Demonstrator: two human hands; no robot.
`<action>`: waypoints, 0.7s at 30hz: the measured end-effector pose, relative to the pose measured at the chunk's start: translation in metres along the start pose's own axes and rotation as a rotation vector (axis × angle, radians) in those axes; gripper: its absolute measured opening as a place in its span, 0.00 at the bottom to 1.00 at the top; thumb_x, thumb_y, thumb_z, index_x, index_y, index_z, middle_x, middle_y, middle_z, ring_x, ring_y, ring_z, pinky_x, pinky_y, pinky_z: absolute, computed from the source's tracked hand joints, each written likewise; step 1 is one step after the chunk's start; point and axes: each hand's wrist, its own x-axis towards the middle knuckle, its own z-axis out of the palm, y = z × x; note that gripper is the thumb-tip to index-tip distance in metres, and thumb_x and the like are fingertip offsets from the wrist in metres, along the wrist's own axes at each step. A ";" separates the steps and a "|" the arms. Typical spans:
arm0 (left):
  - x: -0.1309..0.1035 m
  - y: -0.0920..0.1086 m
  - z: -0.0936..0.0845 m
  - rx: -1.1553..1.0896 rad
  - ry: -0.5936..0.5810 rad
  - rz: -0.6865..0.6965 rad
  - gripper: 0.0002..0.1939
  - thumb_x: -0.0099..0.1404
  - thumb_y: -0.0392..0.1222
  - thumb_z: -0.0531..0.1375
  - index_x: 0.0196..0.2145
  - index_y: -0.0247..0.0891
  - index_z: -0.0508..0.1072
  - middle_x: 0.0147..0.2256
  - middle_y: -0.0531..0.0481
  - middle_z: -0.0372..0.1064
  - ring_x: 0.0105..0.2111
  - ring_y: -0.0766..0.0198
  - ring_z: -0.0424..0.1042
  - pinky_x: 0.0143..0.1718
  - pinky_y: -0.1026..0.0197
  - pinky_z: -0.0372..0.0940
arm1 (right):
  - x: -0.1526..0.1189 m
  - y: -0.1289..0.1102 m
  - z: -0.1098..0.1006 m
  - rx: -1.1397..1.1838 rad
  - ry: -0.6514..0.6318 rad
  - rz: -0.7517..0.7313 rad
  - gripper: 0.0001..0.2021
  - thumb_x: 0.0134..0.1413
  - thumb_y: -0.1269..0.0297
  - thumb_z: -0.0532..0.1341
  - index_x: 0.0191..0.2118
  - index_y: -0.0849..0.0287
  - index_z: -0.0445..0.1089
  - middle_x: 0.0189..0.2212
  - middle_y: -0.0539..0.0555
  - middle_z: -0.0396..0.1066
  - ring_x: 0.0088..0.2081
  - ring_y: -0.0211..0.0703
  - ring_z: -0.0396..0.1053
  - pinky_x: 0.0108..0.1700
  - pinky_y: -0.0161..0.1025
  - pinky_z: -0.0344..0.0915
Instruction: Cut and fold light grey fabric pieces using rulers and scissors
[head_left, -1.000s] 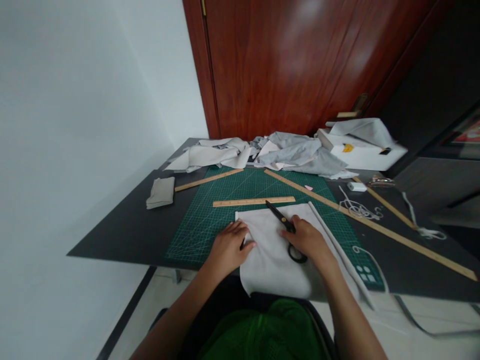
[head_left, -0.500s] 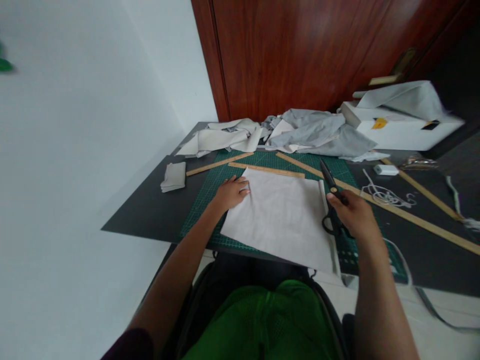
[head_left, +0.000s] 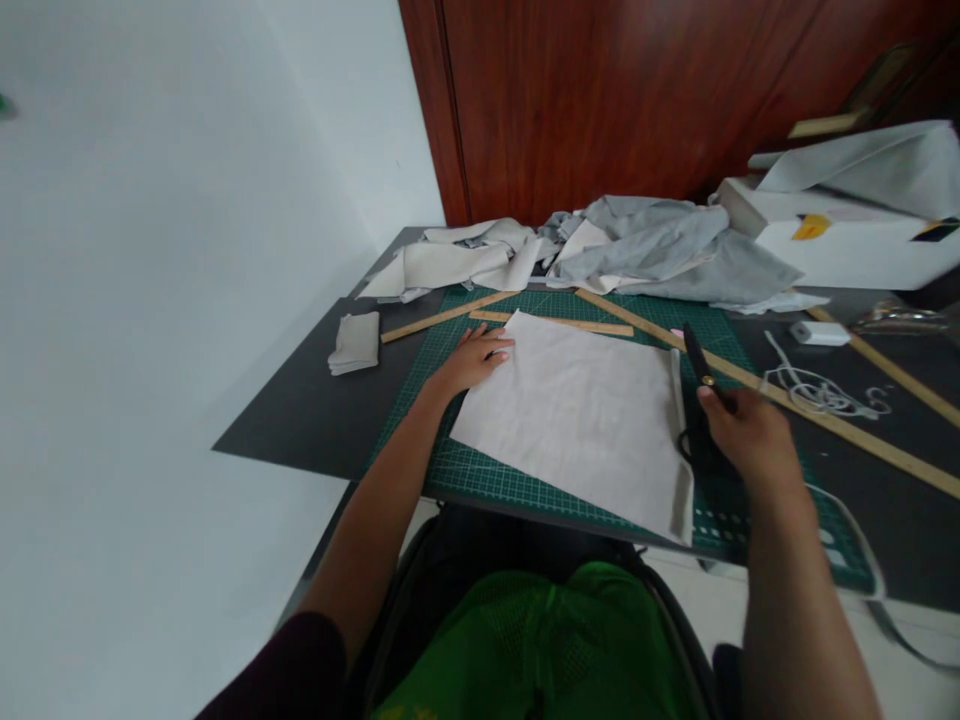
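Observation:
A pale, nearly square piece of cloth (head_left: 577, 415) lies on the green cutting mat (head_left: 480, 475), with a narrow folded strip along its right edge. My left hand (head_left: 476, 358) rests at the cloth's upper left corner, fingers apart, the fingertips touching its edge. Just right of the cloth, my right hand (head_left: 750, 425) is closed around black scissors (head_left: 697, 355), whose blades point up and away from me and look closed. The scissors' handles are partly hidden by the hand.
Wooden rulers (head_left: 862, 433) lie across the mat and dark table (head_left: 292, 420). Folded cloth (head_left: 355, 341) sits at left. Crumpled fabric (head_left: 645, 245) lines the back, beside a white box (head_left: 862, 245). A white cord (head_left: 814, 390) and a small white block (head_left: 820, 333) lie at right.
The view has shifted, moving the table's contents slightly. My right hand and the scissors are a little farther right of the cloth. My left hand stays at the cloth's corner.

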 end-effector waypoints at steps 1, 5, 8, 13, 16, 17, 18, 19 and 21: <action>-0.001 -0.001 0.000 0.011 0.007 0.007 0.22 0.77 0.43 0.52 0.65 0.45 0.70 0.72 0.51 0.55 0.74 0.49 0.44 0.74 0.41 0.38 | 0.000 0.000 -0.001 -0.009 -0.016 0.001 0.20 0.61 0.46 0.53 0.32 0.57 0.71 0.24 0.61 0.70 0.29 0.53 0.67 0.33 0.46 0.57; -0.003 0.000 0.000 0.064 0.056 -0.005 0.21 0.76 0.43 0.53 0.63 0.42 0.73 0.69 0.49 0.61 0.72 0.50 0.51 0.72 0.46 0.46 | -0.001 -0.003 -0.007 0.041 -0.080 0.046 0.18 0.61 0.48 0.53 0.32 0.56 0.70 0.26 0.63 0.70 0.30 0.54 0.67 0.34 0.48 0.57; -0.008 0.004 -0.002 0.112 0.081 -0.054 0.20 0.76 0.44 0.54 0.61 0.43 0.75 0.67 0.48 0.64 0.71 0.49 0.54 0.71 0.48 0.50 | -0.002 -0.010 -0.012 0.183 -0.103 0.137 0.15 0.58 0.50 0.55 0.30 0.55 0.68 0.23 0.60 0.70 0.28 0.51 0.66 0.33 0.47 0.57; -0.032 0.008 -0.015 0.265 0.168 -0.258 0.18 0.76 0.46 0.54 0.54 0.45 0.79 0.60 0.47 0.71 0.62 0.53 0.67 0.64 0.53 0.61 | -0.007 -0.022 -0.016 0.457 -0.006 0.188 0.17 0.54 0.45 0.58 0.28 0.54 0.67 0.18 0.51 0.66 0.23 0.43 0.60 0.27 0.41 0.55; -0.057 0.009 -0.023 0.317 0.235 -0.382 0.17 0.74 0.47 0.54 0.46 0.41 0.82 0.51 0.42 0.75 0.54 0.49 0.72 0.55 0.50 0.68 | -0.008 -0.026 -0.017 0.624 0.016 0.170 0.20 0.51 0.41 0.61 0.27 0.54 0.66 0.18 0.48 0.65 0.22 0.40 0.59 0.25 0.37 0.54; -0.067 0.011 -0.024 0.343 0.266 -0.454 0.18 0.74 0.49 0.55 0.45 0.41 0.83 0.50 0.41 0.76 0.53 0.48 0.73 0.53 0.50 0.69 | -0.008 -0.027 -0.017 0.672 0.011 0.168 0.20 0.50 0.41 0.62 0.26 0.54 0.66 0.17 0.48 0.65 0.21 0.39 0.59 0.24 0.37 0.54; -0.076 0.013 -0.025 0.367 0.294 -0.521 0.18 0.73 0.50 0.55 0.44 0.40 0.83 0.49 0.40 0.76 0.53 0.46 0.72 0.52 0.50 0.69 | -0.008 -0.028 -0.018 0.718 0.000 0.169 0.21 0.49 0.40 0.63 0.25 0.54 0.66 0.17 0.48 0.65 0.21 0.38 0.59 0.23 0.36 0.54; -0.086 0.017 -0.025 0.385 0.318 -0.577 0.19 0.73 0.51 0.55 0.44 0.39 0.83 0.48 0.39 0.76 0.53 0.45 0.72 0.51 0.49 0.69 | -0.008 -0.028 -0.019 0.762 -0.021 0.172 0.21 0.48 0.41 0.64 0.25 0.54 0.66 0.16 0.48 0.65 0.20 0.38 0.58 0.23 0.36 0.53; -0.103 0.025 -0.022 0.400 0.356 -0.668 0.20 0.74 0.51 0.54 0.46 0.38 0.82 0.49 0.37 0.75 0.53 0.44 0.72 0.49 0.48 0.69 | -0.007 -0.028 -0.020 0.845 -0.087 0.190 0.20 0.46 0.42 0.66 0.24 0.55 0.66 0.16 0.47 0.65 0.19 0.36 0.57 0.21 0.35 0.52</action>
